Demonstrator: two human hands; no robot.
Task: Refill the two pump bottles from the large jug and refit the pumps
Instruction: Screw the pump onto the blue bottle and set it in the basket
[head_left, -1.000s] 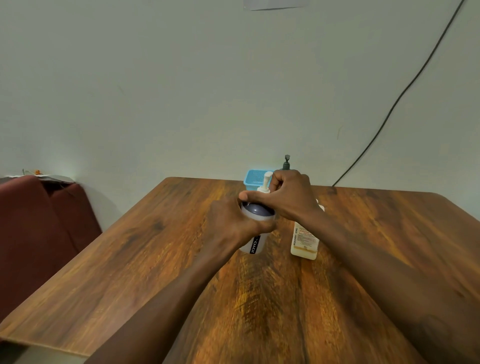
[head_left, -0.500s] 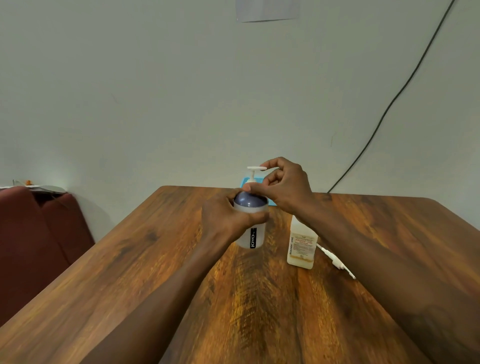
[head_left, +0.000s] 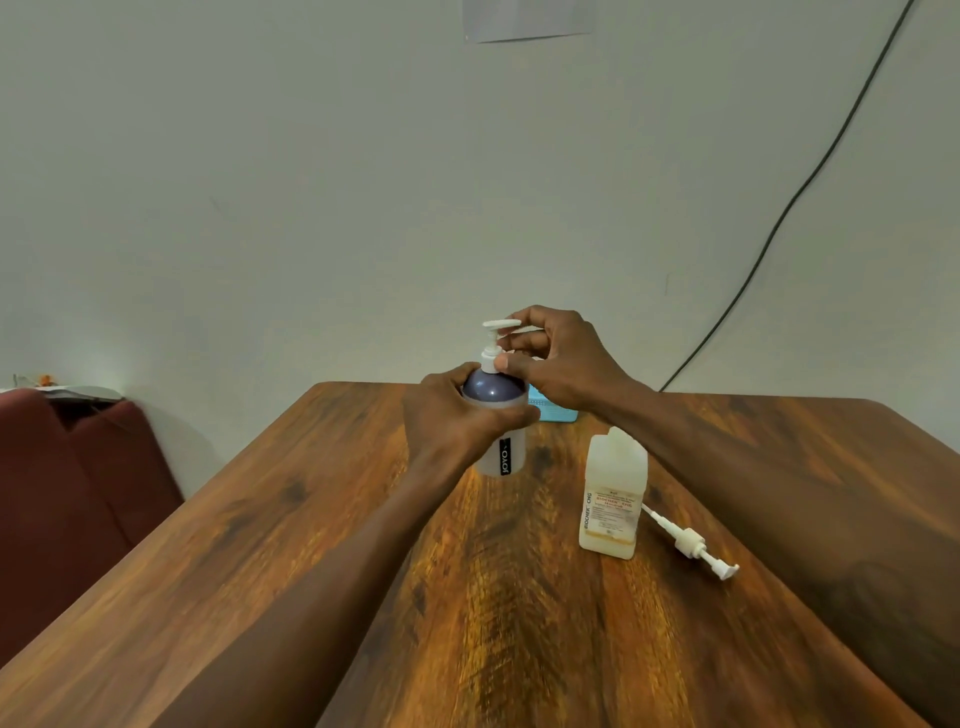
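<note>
**A:** Where is the round bottle (head_left: 506, 460), and how is it held?

**B:** It is stood on the table (head_left: 311, 519), just above the middle of the frame. Its shoulder is wrapped by the left hand (head_left: 457, 415), with the fingers curled round it. Its pump (head_left: 493, 345) is seated in the neck, and the collar is pinched by the thumb and a finger of the right hand (head_left: 561, 358). The other fingers are held up beside the pump head.

**A:** How is it expected to handle?

**B:** Smooth plastic is judged slippery, more so if liquid has been spilled on it, so a full wrap round the body is advised. The collar should be taken for turning. The thin head and stem would probably flex. How full or heavy the bottle is cannot be told.

**A:** And the second one?

**B:** The square bottle (head_left: 613, 493) is stood uncapped, right of centre. The loose pump (head_left: 688, 543) is laid just beside it, toward the lower right. Neither is touched. No large jug can be seen.
</note>
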